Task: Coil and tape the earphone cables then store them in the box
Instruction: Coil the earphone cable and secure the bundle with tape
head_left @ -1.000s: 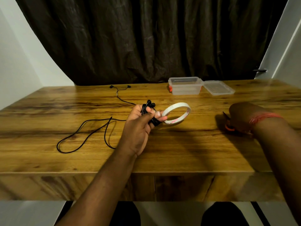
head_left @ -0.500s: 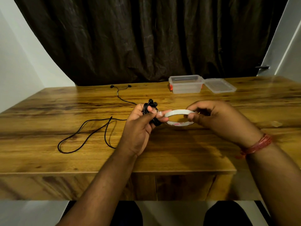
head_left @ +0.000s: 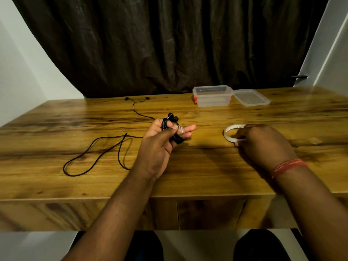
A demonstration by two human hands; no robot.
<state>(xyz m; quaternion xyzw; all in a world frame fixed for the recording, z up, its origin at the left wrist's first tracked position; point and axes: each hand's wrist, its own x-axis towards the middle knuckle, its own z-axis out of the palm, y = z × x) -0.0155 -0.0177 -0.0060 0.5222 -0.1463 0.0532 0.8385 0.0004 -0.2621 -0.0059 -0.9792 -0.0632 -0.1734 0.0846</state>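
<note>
The head view looks down on a wooden table [head_left: 207, 166] with strong dark grain, its front edge running across the lower part of the picture and a plain wooden front panel below it. Behind the table hangs a dark brown curtain [head_left: 169, 44] in heavy folds, flanked by pale walls on both sides; at the right a dark door handle [head_left: 299, 76] shows against a white door.

The left hand [head_left: 160, 144] is raised just above the tabletop near the middle. Its thumb and curled fingers grip a coiled black earphone [head_left: 172, 127], the earbuds sticking out above the fist, while the forefinger points straight out to the right with a small piece of clear tape [head_left: 181, 130] at its base.

The right hand [head_left: 263, 146] rests on the table well to the right, its fingers bent around the near side of a tape roll [head_left: 230, 133], which lies on the wood. A red thread band [head_left: 288, 166] circles that wrist.

A second earphone [head_left: 105, 147] lies loose on the table left of the left hand, its cable sprawled in long loops and its two buds near the far edge by the curtain.

At the far right of the table stands a clear plastic box [head_left: 212, 96], open, with orange clips, and its clear lid [head_left: 251, 97] lies flat just beside it on the right.
</note>
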